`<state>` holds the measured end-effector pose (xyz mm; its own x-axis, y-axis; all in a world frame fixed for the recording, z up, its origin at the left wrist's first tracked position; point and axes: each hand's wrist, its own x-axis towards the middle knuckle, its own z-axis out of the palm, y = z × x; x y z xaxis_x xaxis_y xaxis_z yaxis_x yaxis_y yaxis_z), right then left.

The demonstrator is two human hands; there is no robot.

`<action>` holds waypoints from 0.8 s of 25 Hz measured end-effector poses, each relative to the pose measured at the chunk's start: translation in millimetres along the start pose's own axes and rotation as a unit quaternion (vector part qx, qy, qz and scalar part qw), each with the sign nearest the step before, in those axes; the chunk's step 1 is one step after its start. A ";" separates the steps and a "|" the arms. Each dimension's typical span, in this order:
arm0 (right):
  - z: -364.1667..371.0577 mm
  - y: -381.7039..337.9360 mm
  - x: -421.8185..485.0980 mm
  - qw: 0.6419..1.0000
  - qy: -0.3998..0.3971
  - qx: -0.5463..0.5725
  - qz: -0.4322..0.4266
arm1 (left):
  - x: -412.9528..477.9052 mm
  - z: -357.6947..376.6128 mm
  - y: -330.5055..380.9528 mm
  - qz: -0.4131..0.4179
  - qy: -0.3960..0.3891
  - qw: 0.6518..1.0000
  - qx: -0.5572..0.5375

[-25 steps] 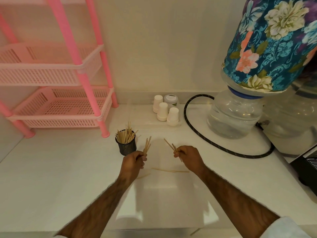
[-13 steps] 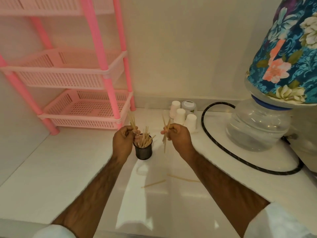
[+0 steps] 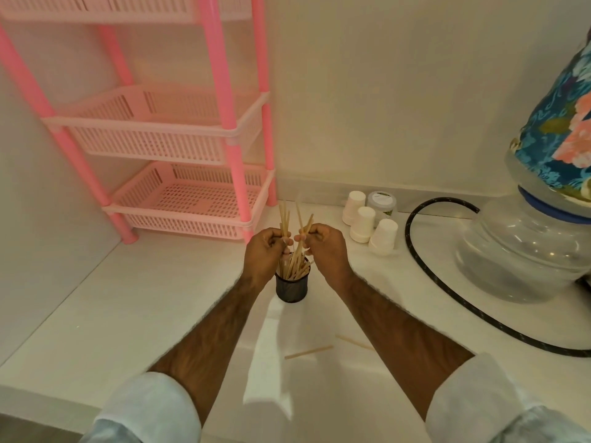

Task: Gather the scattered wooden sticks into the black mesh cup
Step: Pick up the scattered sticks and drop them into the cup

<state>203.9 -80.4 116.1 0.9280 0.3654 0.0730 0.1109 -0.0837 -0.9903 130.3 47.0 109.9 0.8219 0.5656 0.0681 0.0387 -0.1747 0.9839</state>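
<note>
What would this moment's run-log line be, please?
left hand: holds sticks | right hand: holds sticks | cup: below hands | counter: two loose sticks

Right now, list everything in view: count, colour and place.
black mesh cup: one, black, on the counter
sticks in cup: a bunch, tan, standing in the mesh cup
held sticks: two small bunches, tan, one in each hand, above the cup
loose sticks: two, tan, flat on the counter, nearer than the cup
rack: one, pink, back left
paper cups: three, white, upside down, right of the mesh cup
jar: one, clear, behind the paper cups
hose: one, black, curving along the counter at right
water bottle: one, clear, floral cover, far right
left hand: grips sticks
right hand: pinches sticks
</note>
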 end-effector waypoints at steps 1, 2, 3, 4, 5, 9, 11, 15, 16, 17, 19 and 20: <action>1.0 3.0 -0.4 1.000 0.001 -0.016 0.011 | 0.5 0.8 -3.9 -0.002 -0.003 1.000 0.012; 1.8 5.6 -0.7 0.999 0.002 -0.032 0.020 | 1.1 1.4 -7.3 -0.005 -0.007 1.000 0.023; 2.3 8.1 -0.8 0.999 0.002 -0.046 0.025 | 1.9 1.9 -10.2 -0.008 -0.011 0.999 0.033; 2.5 10.0 -0.7 0.998 0.001 -0.055 0.028 | 2.6 2.5 -12.4 -0.012 -0.012 0.999 0.041; 2.2 11.7 -0.4 0.997 0.000 -0.065 0.029 | 3.2 3.0 -14.0 -0.016 -0.012 0.999 0.045; 0.0 19.1 -1.4 0.993 -0.006 -0.113 0.026 | 3.7 6.0 -14.9 -0.019 -0.014 0.998 0.051; 1.0 23.2 -2.3 0.990 -0.014 -0.136 0.026 | 4.0 8.0 -12.5 -0.008 -0.020 0.999 0.049; 3.0 23.2 -4.0 0.984 -0.038 -0.173 0.013 | 6.4 11.6 -5.5 0.018 -0.026 0.998 0.061; 3.2 21.4 -3.5 0.984 -0.041 -0.172 0.011 | 7.0 12.3 -3.8 0.020 -0.029 0.998 0.060; 3.2 19.4 -2.6 0.985 -0.041 -0.169 0.012 | 7.5 12.6 -2.3 0.020 -0.031 0.998 0.059; 3.1 15.9 -0.6 0.985 -0.038 -0.169 0.014 | 8.0 12.4 0.3 0.017 -0.029 0.998 0.059; 2.8 14.4 -0.1 0.985 -0.036 -0.168 0.016 | 8.0 11.8 0.9 0.016 -0.027 0.998 0.060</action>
<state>204.4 -79.0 101.6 0.9065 0.4216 0.0218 0.2045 -0.3933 -0.8964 143.6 41.9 109.4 0.8529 0.5148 0.0871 0.0770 -0.2890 0.9542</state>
